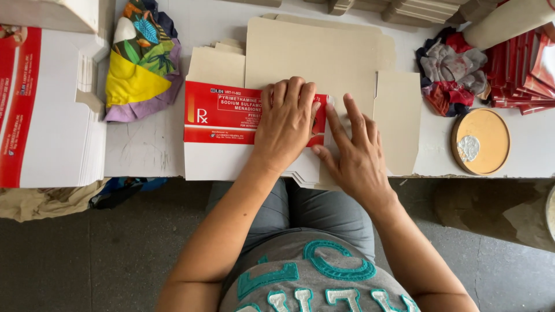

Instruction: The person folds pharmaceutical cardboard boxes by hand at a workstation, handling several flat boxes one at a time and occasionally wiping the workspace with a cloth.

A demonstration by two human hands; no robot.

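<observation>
Both grips open, palms pressing | left hand (286, 124) on red-and-white carton flap (222, 112) | right hand (352, 153) on brown cardboard (324, 52)

A flat, unfolded carton blank (231, 124) lies at the near edge of the bench, on a stack of like blanks. Its folded-over panel shows red and white print; the open flaps beyond show plain grey-brown board, stretching toward the far edge.
</observation>
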